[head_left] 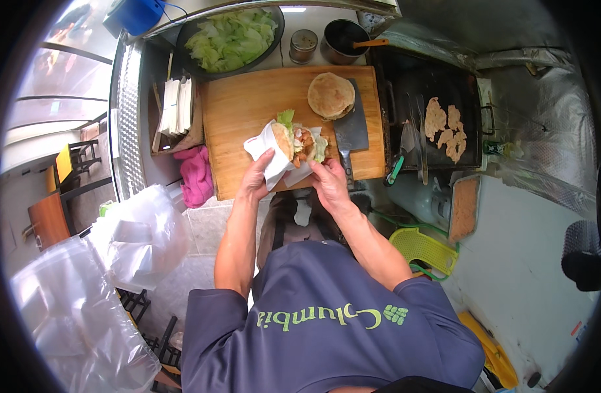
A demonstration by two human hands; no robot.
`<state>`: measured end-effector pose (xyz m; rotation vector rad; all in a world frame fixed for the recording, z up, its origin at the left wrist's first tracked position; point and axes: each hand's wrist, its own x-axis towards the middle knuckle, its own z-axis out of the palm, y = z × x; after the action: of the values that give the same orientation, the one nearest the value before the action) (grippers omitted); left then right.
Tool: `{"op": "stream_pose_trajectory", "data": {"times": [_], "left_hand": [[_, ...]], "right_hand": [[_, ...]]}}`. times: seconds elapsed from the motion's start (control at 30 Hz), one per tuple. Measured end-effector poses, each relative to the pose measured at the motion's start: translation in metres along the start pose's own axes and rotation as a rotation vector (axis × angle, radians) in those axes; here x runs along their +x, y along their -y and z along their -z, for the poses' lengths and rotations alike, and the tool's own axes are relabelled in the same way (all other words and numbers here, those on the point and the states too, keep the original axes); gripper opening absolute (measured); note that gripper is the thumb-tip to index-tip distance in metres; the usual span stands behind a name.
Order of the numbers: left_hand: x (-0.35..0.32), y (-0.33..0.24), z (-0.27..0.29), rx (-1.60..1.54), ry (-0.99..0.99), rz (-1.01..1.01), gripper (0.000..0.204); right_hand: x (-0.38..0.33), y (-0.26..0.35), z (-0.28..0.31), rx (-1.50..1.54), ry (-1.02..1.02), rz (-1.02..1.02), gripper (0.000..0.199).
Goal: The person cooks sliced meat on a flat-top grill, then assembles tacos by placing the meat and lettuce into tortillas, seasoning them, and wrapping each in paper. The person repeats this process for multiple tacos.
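Over the near edge of a wooden cutting board [248, 98] I hold a filled flatbread sandwich [284, 139] in a white paper sleeve [266, 143]. Lettuce and pieces of meat show at its open side. My left hand [256, 175] grips the sleeve from the left. On the other side, my right hand [329, 182] pinches the paper's right edge beside the filling. A round browned flatbread [331, 95] lies farther back on the board, partly over the blade of a cleaver [351, 128]. The cleaver's handle points toward me.
A pan of cut lettuce [231, 42], a lidded jar [303, 46] and a dark pot [345, 42] stand behind the board. Right is a griddle [467, 92] with meat pieces [454, 131] and a spatula [408, 137]. Left are paper sleeves [177, 108] and a pink cloth [195, 175].
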<state>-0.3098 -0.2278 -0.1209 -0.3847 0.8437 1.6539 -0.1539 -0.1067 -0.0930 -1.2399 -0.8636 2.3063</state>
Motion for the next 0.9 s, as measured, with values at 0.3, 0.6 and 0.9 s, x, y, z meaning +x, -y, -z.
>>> {"op": "stream_pose_trajectory", "data": {"times": [0.3,0.6,0.9], "left_hand": [[-0.01,-0.03,-0.043,0.084,0.151,-0.263,0.066],[-0.041,-0.063,-0.158,-0.029,0.372,-0.605,0.079],[-0.015,-0.1,-0.181,0.084,0.552,-0.796,0.076]], "right_hand": [[0.002,0.045,-0.037,-0.15,0.056,0.407,0.039],[-0.03,0.127,-0.111,0.087,0.516,0.556,0.078],[-0.032,0.186,-0.137,0.067,0.188,0.783,0.058]]}}
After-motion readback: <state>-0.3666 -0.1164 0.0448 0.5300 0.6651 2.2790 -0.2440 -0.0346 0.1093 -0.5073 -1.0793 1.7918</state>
